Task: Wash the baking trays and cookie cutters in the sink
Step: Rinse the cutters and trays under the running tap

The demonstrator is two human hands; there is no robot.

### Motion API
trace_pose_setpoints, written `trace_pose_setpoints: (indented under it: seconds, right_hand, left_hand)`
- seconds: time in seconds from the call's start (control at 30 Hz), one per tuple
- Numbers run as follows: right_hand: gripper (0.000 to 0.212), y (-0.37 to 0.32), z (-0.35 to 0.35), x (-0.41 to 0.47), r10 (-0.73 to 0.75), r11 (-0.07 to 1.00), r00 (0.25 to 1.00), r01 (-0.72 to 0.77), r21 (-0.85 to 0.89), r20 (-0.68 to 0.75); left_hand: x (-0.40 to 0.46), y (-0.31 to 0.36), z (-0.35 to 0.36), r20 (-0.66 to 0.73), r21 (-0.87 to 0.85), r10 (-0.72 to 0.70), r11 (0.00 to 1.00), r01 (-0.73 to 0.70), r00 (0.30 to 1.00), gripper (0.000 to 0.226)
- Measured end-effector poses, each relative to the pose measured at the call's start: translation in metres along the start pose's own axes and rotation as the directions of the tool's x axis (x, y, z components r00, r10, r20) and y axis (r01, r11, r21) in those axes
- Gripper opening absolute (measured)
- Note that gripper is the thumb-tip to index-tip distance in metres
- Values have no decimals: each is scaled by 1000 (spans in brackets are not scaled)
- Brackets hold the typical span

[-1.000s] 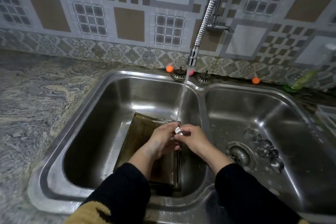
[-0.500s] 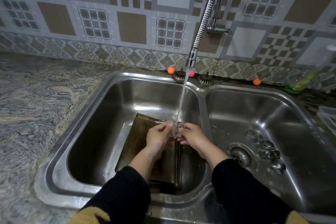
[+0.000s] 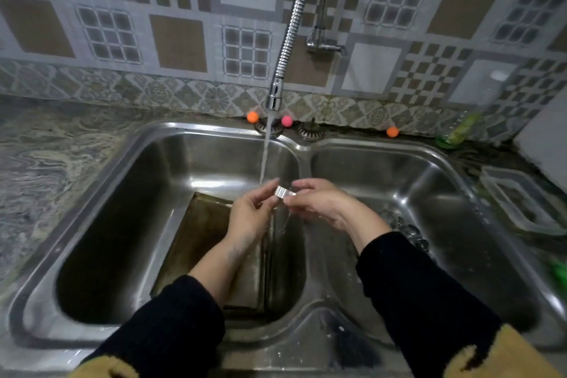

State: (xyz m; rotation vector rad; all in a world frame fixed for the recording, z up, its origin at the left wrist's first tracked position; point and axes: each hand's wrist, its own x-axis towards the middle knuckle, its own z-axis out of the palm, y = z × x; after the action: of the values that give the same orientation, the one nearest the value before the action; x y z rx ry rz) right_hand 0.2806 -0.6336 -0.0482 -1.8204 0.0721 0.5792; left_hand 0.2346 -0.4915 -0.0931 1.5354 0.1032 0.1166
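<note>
My left hand (image 3: 250, 215) and my right hand (image 3: 322, 202) together pinch a small shiny metal cookie cutter (image 3: 283, 192) over the left basin, just right of the running water stream (image 3: 264, 159). Below my hands a dark, stained baking tray (image 3: 199, 233) leans in the left basin of the steel double sink (image 3: 153, 138). Several more metal cookie cutters (image 3: 408, 230) lie in the right basin, partly hidden behind my right sleeve.
A flexible spring faucet (image 3: 290, 31) hangs over the left basin. Small orange and pink balls (image 3: 252, 117) sit on the sink's back ledge beside two strainers (image 3: 310, 131). A clear tray (image 3: 518, 209) and something green (image 3: 460, 132) are on the right; marbled counter (image 3: 46, 163) on the left.
My hands have risen a little and drifted right with the cookie cutter, which now sits beside the stream rather than directly under it. The camera has tilted slightly.
</note>
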Motion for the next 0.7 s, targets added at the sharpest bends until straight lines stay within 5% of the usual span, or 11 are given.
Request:
trace_pose_setpoints:
  seconds: [0.17, 0.27, 0.33, 0.4, 0.53, 0.7]
  right_hand:
    - [61, 21, -76, -9, -61, 946, 974, -14, -324, -219]
    - [50, 68, -116, -11, 61, 928, 925, -191, -319, -376]
    - [34, 101, -138, -11, 96, 916, 876, -264, -303, -472]
    - [28, 128, -160, -5, 126, 913, 823, -314, -259, -553]
    - [34, 172, -201, 20, 168, 879, 693, -428, -212, -701]
    - [50, 192, -216, 39, 165, 883, 620, -440, -166, -767]
  left_hand:
    - [6, 4, 59, 180, 452, 78, 878, -154, 980, 46]
    - [10, -9, 89, 266, 801, -75, 571, -177, 961, 64]
    - [10, -19, 100, 259, 912, -191, 373, -174, 947, 72]
    - [8, -25, 105, 241, 950, -154, 239, -200, 958, 76]
    - [9, -29, 108, 213, 963, -80, 183, -196, 974, 78]
    - [13, -31, 110, 214, 966, -63, 164, -202, 975, 81]
